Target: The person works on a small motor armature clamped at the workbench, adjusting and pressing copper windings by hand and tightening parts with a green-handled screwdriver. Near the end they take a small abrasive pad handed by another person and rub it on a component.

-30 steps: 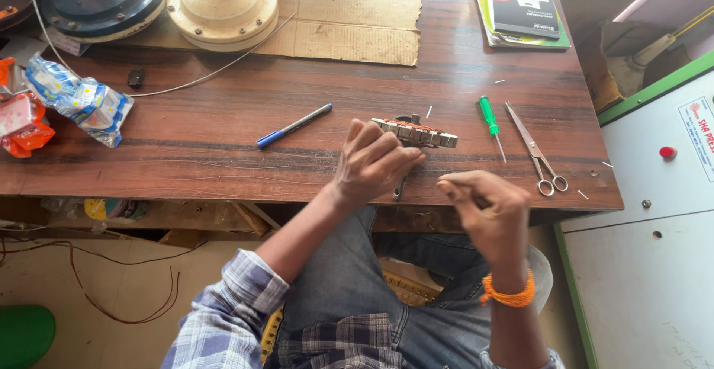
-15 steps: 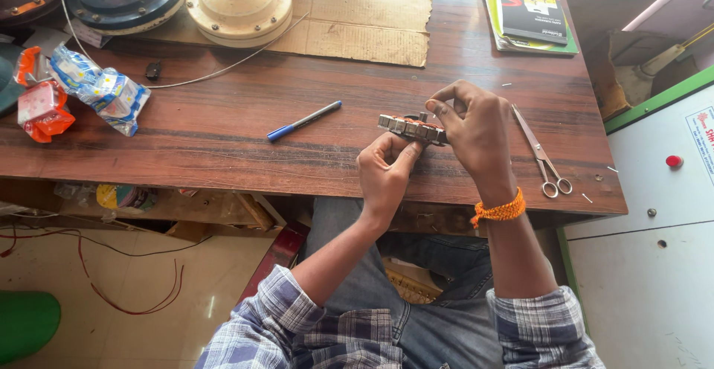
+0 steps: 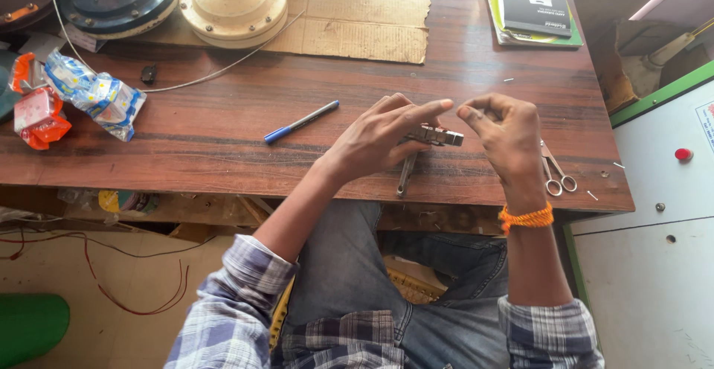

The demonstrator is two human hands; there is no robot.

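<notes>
Wooden table (image 3: 223,127): left hand (image 3: 375,138) grip half-curled, seemingly touching metal part (image 3: 439,136).

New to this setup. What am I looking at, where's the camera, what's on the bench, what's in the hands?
There is no machine: a person works with bare hands, filmed by a camera on their head looking down. The left hand rests over a small metal assembly on the wooden table. The right hand hovers beside it with fingertips pinched; whatever it holds is too small to see. Around them lie a blue pen, scissors, snack packets, two round motor housings, cardboard and booklets.
</notes>
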